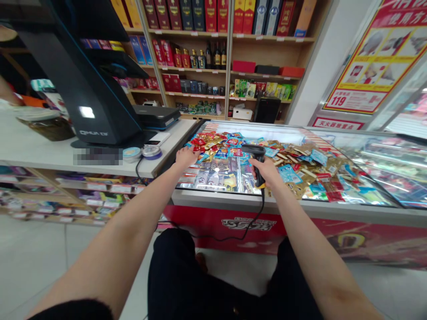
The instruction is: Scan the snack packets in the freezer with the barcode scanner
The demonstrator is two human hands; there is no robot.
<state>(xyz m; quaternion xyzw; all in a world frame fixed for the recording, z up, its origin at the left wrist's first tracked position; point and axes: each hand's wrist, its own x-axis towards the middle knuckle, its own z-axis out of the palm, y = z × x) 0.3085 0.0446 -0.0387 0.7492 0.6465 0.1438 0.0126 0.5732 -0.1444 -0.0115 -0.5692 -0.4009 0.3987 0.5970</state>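
Note:
My right hand (266,171) is wrapped round the handle of a black barcode scanner (254,151), its head pointing left over the freezer top. A black cable (248,227) hangs from the handle and loops off to the left. At the left end of the glass, my left hand (187,157) rests palm down by a pile of small snack packets (213,143), its fingers reaching to the red ones. The fingertips are small and partly hidden among them. A second, larger heap of gold and blue snack packets (302,162) lies right of the scanner.
The glass-topped freezer (216,175) spans the front. On the left, a white counter (100,155) bears a dark checkout terminal (96,102), a round tin (151,153) and a lidded jar (46,124). Shelves (196,33) of boxes and bottles stand behind. A red poster (373,58) hangs right.

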